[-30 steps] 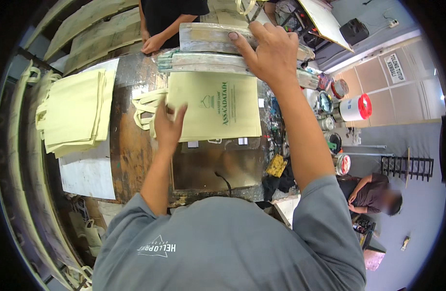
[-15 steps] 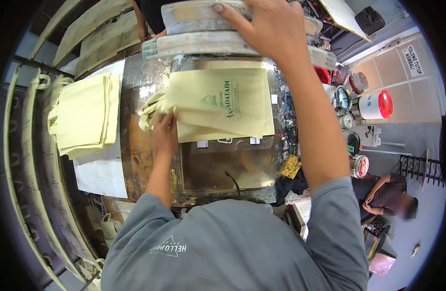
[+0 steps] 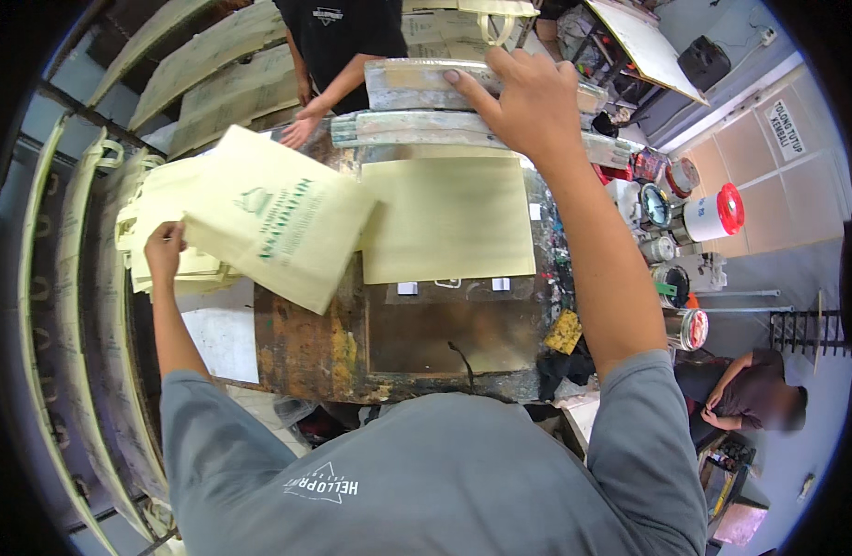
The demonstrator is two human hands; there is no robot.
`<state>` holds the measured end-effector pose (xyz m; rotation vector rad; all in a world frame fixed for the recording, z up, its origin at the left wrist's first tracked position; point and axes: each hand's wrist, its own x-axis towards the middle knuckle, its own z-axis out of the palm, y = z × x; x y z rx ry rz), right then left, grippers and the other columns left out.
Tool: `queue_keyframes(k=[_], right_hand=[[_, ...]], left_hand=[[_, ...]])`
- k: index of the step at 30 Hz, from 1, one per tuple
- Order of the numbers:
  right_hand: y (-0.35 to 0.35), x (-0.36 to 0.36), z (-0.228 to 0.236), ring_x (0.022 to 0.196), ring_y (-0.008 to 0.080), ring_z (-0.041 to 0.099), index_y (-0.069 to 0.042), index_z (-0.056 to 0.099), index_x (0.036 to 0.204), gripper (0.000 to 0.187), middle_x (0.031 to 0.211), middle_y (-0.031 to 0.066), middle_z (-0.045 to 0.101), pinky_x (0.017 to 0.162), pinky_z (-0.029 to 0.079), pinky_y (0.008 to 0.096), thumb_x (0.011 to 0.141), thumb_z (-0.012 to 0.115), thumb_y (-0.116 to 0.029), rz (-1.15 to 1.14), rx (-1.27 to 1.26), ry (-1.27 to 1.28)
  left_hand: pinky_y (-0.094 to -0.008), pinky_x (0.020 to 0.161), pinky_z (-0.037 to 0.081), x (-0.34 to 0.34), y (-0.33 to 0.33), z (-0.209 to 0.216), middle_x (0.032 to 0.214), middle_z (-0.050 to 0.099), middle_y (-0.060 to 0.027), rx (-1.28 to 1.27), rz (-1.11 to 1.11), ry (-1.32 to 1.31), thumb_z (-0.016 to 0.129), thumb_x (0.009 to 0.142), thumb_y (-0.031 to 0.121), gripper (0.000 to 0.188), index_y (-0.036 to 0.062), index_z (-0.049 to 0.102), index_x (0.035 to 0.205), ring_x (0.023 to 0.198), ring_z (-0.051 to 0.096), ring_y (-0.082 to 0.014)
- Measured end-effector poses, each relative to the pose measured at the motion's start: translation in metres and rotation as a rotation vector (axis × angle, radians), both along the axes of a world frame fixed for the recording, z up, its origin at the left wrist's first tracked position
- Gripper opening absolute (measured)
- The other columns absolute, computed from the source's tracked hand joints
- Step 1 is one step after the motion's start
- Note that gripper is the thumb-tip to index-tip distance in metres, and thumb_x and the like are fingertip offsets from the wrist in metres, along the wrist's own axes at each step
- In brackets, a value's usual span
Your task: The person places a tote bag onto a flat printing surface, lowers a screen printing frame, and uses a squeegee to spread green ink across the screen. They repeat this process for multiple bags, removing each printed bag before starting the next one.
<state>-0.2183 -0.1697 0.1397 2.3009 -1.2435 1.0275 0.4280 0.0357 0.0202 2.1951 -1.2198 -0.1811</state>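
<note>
My left hand [image 3: 166,246] is closed on the edge of a cream tote bag [image 3: 310,227] with green print. The bag hangs tilted between the work table and a pile of cream bags [image 3: 148,208] at the left, partly covering the pile. A plain cream piece of fabric [image 3: 449,222], bag-shaped, lies flat on the table's printing board. At the far side my right hand [image 3: 528,102] grips the top edge of a raised printing screen frame [image 3: 403,88], thumb on the near face. A co-worker's open hand [image 3: 305,120] reaches toward the printed bag.
The paint-stained work table [image 3: 301,343] bears a yellow sponge [image 3: 563,332] at its right. Ink tubs, one with a red lid [image 3: 730,208], stand beyond it. Racks with bags [image 3: 83,306] line the left. Another person [image 3: 741,389] is at the lower right.
My left hand has lifted the printed bag off the board and carried it left, uncovering the plain fabric. The co-worker's hand has come into view. My right hand still holds the frame up.
</note>
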Motion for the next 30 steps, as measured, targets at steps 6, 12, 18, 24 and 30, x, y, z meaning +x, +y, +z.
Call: queue_keyframes(k=[6, 12, 18, 24, 30], right_hand=[[-0.014, -0.008, -0.003, 0.082, 0.0330, 0.068, -0.006, 0.074, 0.090, 0.061, 0.079, 0.0115, 0.069, 0.074, 0.039, 0.0489, 0.097, 0.061, -0.065, -0.047, -0.018, 0.079], [-0.020, -0.002, 0.019, 0.076, 0.0392, 0.062, -0.004, 0.063, 0.074, 0.062, 0.073, 0.0182, 0.066, 0.076, 0.040, 0.0515, 0.096, 0.062, -0.062, 0.035, 0.080, 0.009], [-0.012, -0.002, 0.017, 0.077, 0.0380, 0.062, -0.003, 0.064, 0.077, 0.063, 0.075, 0.0180, 0.066, 0.082, 0.041, 0.0503, 0.097, 0.061, -0.063, 0.034, 0.171, -0.042], [-0.010, 0.004, 0.011, 0.084, 0.0364, 0.065, -0.004, 0.067, 0.088, 0.059, 0.082, 0.0164, 0.068, 0.084, 0.041, 0.0510, 0.097, 0.061, -0.062, 0.036, 0.098, 0.016], [0.055, -0.042, -0.049, 0.108, 0.0352, 0.065, -0.009, 0.057, 0.125, 0.053, 0.109, 0.0147, 0.066, 0.086, 0.044, 0.0525, 0.089, 0.078, -0.041, 0.116, 0.438, 0.361]], left_hand=[[-0.0558, 0.115, 0.028, -0.304, -0.042, -0.101, 0.151, 0.044, -0.0246, -0.116, -0.456, -0.135, 0.072, 0.094, 0.047, 0.079, 0.0059, 0.044, 0.155, 0.139, 0.040, -0.0367], [-0.0737, 0.125, -0.003, -0.556, -0.003, -0.207, 0.174, 0.024, -0.0181, 0.157, -1.088, -0.215, 0.056, 0.080, 0.089, 0.117, 0.0093, 0.037, 0.164, 0.163, 0.011, -0.0412], [-0.0712, 0.126, 0.000, -0.553, 0.006, -0.223, 0.174, 0.023, -0.0182, 0.174, -1.182, -0.218, 0.062, 0.080, 0.085, 0.119, 0.0077, 0.033, 0.166, 0.163, 0.011, -0.0417], [-0.0540, 0.126, 0.032, -0.539, -0.015, -0.124, 0.170, 0.025, -0.0302, 0.167, -0.841, 0.535, 0.073, 0.090, 0.063, 0.107, 0.0084, 0.024, 0.169, 0.155, 0.031, -0.0484], [-0.0500, 0.127, 0.035, -0.435, -0.010, 0.025, 0.160, 0.035, -0.0349, -0.364, -0.187, 1.847, 0.046, 0.095, 0.083, 0.124, -0.0098, 0.001, 0.164, 0.151, 0.039, -0.0442]])
